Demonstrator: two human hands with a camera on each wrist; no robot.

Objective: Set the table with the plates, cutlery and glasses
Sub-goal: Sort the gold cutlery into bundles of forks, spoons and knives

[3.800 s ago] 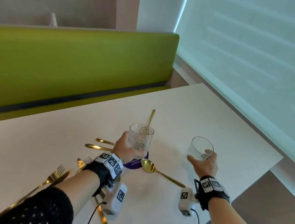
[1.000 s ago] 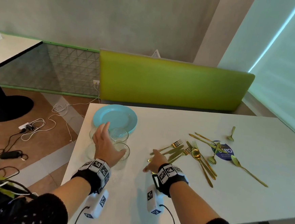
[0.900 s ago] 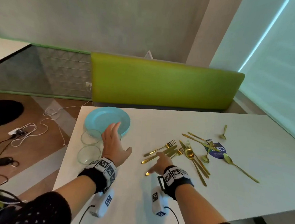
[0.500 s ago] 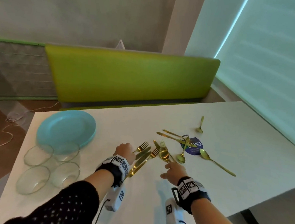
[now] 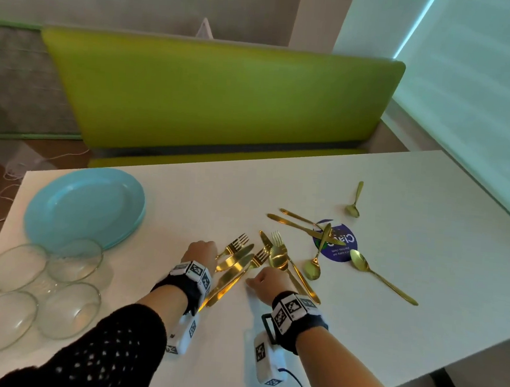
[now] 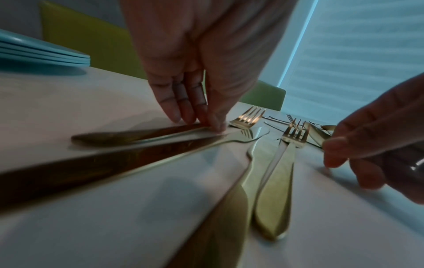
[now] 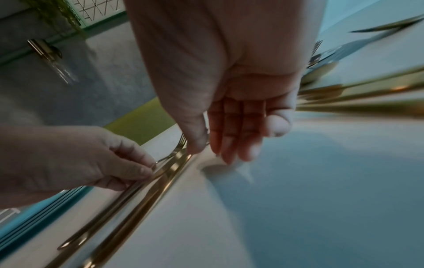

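While low over the desk (image 5: 185,206): left hand (image 5: 201,251) pinching a gold fork (image 5: 233,246) by its handle; right hand (image 5: 266,282) loose, fingers straight, thumb at the next fork (image 5: 259,256). Beyond, knives (image 5: 298,224), spoons (image 5: 353,207) scattered. Far left, glasses (image 5: 74,260), blue plates (image 5: 85,207).

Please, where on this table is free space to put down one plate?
Bare table lies right of the long spoon, and between the plates and forks. Crowded: the cutlery middle and the glasses corner.
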